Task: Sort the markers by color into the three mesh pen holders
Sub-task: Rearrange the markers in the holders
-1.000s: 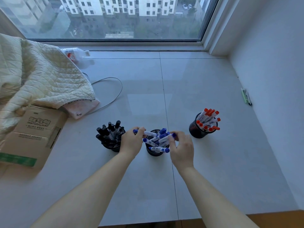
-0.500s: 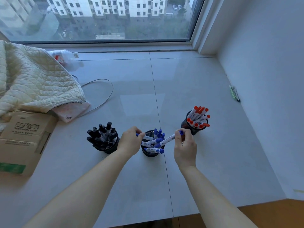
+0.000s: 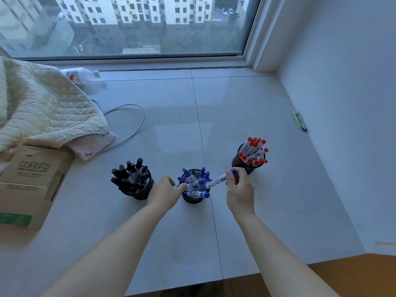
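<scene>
Three black mesh holders stood in a row on the pale tiled surface below the window. The left holder was full of black markers, the middle holder held blue markers, and the right holder held red markers (caps up, fanned out to the right). The right hand pinched a blue marker near its capped end, fingers curled round it; the marker slanted down to the left, its lower end at the mouth of the middle holder. The left hand sat between the left and middle holders with fingers loosely curled, its fingertips touching the blue markers at the holder's rim; whether it gripped one I could not tell. A cardboard box lay at the far left, partly under a quilted cream blanket, with a grey cable looping out beside it
</scene>
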`<state>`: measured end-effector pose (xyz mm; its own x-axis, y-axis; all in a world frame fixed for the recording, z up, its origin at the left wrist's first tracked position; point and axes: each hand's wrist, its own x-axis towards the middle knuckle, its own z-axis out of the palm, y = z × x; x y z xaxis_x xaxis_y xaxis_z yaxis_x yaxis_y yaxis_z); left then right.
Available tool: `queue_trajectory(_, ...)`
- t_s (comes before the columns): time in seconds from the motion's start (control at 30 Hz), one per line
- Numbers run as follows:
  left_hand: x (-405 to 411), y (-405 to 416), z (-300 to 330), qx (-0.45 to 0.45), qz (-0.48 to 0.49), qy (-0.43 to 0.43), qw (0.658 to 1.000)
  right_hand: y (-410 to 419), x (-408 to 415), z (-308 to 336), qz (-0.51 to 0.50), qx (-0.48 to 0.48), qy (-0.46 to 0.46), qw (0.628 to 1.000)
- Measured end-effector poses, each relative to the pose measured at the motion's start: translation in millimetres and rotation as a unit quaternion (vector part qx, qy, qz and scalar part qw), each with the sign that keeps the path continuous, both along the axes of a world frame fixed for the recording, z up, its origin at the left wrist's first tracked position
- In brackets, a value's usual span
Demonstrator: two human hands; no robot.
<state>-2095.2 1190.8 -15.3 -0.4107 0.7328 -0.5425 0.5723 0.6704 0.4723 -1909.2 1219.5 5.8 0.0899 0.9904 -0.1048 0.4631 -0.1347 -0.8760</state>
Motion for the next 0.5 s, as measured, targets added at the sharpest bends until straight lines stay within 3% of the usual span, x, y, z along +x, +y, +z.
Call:
queue_trajectory(0.17,5,-3,4,0.037,0.055,-0.034,0.997,3,4,10,0.003,0.004,0.008,1.000)
queue_trajectory(0.5,-7,-12,44,0.150,0.027,0.074,0.985,12,9,30,-0.002,-0.020,0.027,0.999)
